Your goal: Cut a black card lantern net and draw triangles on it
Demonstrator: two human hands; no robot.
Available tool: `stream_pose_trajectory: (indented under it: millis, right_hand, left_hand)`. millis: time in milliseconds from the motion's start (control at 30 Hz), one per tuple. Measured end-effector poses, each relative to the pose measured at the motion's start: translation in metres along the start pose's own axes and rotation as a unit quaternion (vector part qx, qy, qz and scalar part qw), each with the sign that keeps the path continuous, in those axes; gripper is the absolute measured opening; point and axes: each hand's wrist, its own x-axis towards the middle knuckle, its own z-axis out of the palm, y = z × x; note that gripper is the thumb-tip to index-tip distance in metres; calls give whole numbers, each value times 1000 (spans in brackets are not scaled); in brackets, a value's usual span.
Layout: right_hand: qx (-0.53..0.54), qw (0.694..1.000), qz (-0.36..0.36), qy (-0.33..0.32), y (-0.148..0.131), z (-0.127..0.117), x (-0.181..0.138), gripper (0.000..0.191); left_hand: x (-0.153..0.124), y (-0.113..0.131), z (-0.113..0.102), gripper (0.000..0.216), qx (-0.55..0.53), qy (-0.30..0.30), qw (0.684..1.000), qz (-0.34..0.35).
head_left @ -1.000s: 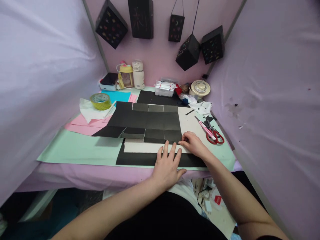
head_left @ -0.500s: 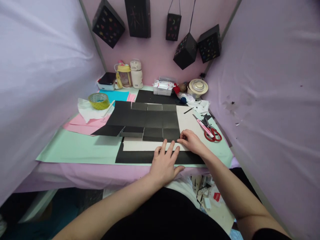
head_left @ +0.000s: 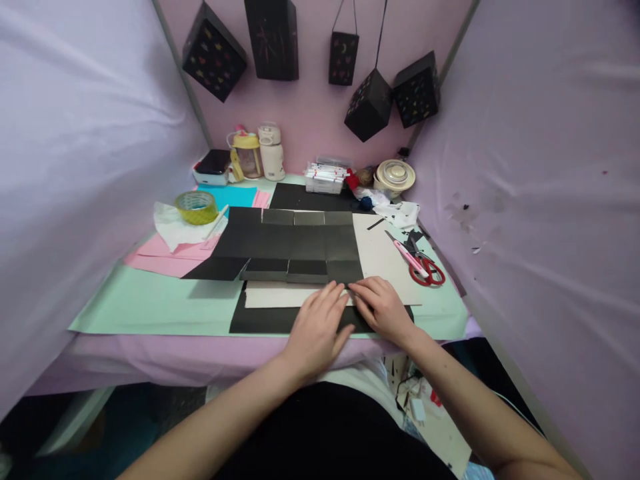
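Observation:
A scored black card sheet (head_left: pixel 307 240) with cut flaps along its far and near edges lies in front of me. Its left end reaches past the white board (head_left: pixel 275 295) underneath. Several near flaps are bent at their creases. My left hand (head_left: pixel 320 327) rests palm down, its fingers stretched forward and its thumb apart, the fingertips at the near edge of the right-hand flap (head_left: pixel 345 270). Beside it, my right hand (head_left: pixel 383 310) has curled fingers closed on the same flap's edge. The exact fingertip contact is partly hidden.
Red-handled scissors (head_left: pixel 427 271) and a pink craft knife (head_left: pixel 411 259) lie on the right. A tape roll (head_left: pixel 197 208) sits on pink paper (head_left: pixel 165 257) at left. Behind are a pen box (head_left: pixel 326 179) and bottles (head_left: pixel 271 153). Black paper boxes (head_left: pixel 369 107) hang above.
My right hand has shifted left and slightly nearer from the flap's corner. The left hand's fingers have drawn together. The middle near flap now bends more, and the view has tilted slightly.

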Motion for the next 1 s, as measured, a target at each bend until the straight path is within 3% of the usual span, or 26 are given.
stream_pose_trajectory:
  millis: [100,233,667,1000]
  right_hand:
    - [-51,998,2,-21,-5,-1,1,26]
    - [-107,993,15,-41,-18,-5,4,29]
    - [-132,988,11,-73,-35,9,6,47]
    - [-167,981,11,-94,-42,7,7,49]
  left_hand:
    - [-1,-24,-7,40,35,30,999,-26]
    - [-2,-42,-4,38,65,10,998,6]
    - [-4,-38,-2,41,99,14,995,28]
    - [-4,-38,-2,42,93,-1,995,23]
